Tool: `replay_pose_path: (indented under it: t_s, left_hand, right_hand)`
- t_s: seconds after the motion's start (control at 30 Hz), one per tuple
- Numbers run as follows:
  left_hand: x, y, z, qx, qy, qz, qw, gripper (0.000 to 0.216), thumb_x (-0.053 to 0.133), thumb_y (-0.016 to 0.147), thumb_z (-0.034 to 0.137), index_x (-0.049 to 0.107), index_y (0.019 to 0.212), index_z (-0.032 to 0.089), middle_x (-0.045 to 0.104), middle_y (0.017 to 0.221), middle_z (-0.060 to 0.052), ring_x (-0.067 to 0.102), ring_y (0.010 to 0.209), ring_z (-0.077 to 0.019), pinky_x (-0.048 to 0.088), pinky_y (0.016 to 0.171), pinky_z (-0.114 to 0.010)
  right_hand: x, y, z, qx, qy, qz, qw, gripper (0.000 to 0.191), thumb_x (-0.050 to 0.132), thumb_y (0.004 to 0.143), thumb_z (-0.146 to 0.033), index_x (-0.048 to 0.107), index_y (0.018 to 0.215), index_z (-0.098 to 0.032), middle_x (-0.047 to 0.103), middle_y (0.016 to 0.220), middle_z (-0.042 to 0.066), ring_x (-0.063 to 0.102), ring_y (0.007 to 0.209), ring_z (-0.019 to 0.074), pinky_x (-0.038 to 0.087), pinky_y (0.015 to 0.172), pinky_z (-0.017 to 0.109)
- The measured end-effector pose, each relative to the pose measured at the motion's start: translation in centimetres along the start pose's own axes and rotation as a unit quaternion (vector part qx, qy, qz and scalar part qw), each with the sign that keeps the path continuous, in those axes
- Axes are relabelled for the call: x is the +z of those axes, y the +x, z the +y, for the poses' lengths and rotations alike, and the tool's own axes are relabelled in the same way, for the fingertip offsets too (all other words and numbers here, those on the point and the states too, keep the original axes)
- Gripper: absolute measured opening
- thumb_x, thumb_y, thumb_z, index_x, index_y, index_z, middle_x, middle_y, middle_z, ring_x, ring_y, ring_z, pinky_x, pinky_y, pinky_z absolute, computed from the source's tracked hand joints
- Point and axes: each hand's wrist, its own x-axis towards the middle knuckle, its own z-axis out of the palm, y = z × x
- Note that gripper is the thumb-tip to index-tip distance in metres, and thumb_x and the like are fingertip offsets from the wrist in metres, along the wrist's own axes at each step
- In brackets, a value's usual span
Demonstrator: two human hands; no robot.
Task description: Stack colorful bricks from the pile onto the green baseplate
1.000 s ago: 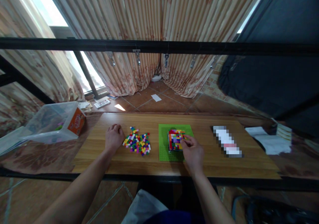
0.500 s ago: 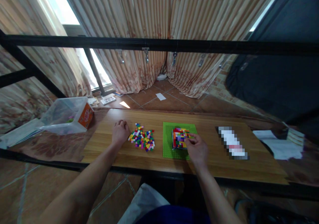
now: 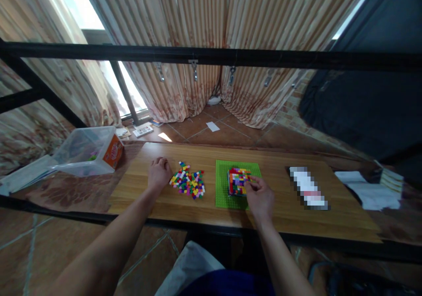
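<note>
A block built of many coloured toy bricks [image 3: 236,182] stands on a green studded baseplate [image 3: 222,195]. At the block's right side is my right hand [image 3: 261,197], its thumb and fingertips pinched together against the bricks. Whatever lies between those fingertips is too small to make out. My left hand [image 3: 159,173] rests on the tabletop with its fingers loosely bent and apart, holding nothing visible. Just right of it spreads a pile of loose small bricks [image 3: 189,182] in mixed colours.
The wooden table [image 3: 204,214] has a blurred-out phone-like object [image 3: 308,188] on its right. Beyond the left edge sits a clear plastic bin [image 3: 87,151] with an orange label. Papers [image 3: 359,186] lie off to the right. A black bar [image 3: 211,54] crosses in front of the curtains.
Almost nothing differs. The view has shifted very slightly, and both hands keep their places, the right one still at the brick block.
</note>
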Motion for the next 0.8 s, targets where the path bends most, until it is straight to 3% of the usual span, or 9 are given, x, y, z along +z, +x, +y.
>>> replay_pose_path:
  t_s: [0.6, 0.7, 0.8]
  left_hand:
    - [-0.2, -0.2, 0.4, -0.004, 0.000, -0.002, 1.000, 0.032, 0.040, 0.087, 0.020, 0.068, 0.101, 0.016, 0.066, 0.111, -0.014, 0.057, 0.107, -0.0291, 0.042, 0.100, -0.043]
    - [-0.2, -0.2, 0.4, -0.010, 0.002, -0.003, 1.000, 0.032, 0.039, 0.088, 0.020, 0.067, 0.102, 0.015, 0.066, 0.112, -0.015, 0.057, 0.107, -0.0290, 0.043, 0.098, -0.043]
    - [-0.1, -0.2, 0.4, -0.014, 0.002, -0.003, 1.000, 0.031, 0.040, 0.088, 0.020, 0.067, 0.103, 0.015, 0.066, 0.112, -0.014, 0.057, 0.107, -0.0291, 0.043, 0.098, -0.042]
  right_hand:
    - [0.1, 0.1, 0.3, 0.002, -0.010, -0.001, 1.000, 0.039, 0.057, 0.079, -0.042, 0.070, 0.104, -0.015, 0.075, 0.080, 0.010, 0.066, 0.070, 0.0236, 0.045, 0.066, 0.033]
    - [0.1, -1.1, -0.2, -0.037, -0.035, 0.034, 0.998, 0.038, 0.055, 0.083, -0.041, 0.070, 0.105, -0.015, 0.075, 0.086, 0.012, 0.065, 0.073, 0.0243, 0.045, 0.072, 0.037]
    - [0.8, -3.8, -1.2, -0.137, -0.042, 0.037, 0.989, 0.030, 0.051, 0.088, -0.038, 0.071, 0.100, -0.018, 0.074, 0.093, 0.011, 0.065, 0.084, 0.0245, 0.044, 0.086, 0.040]
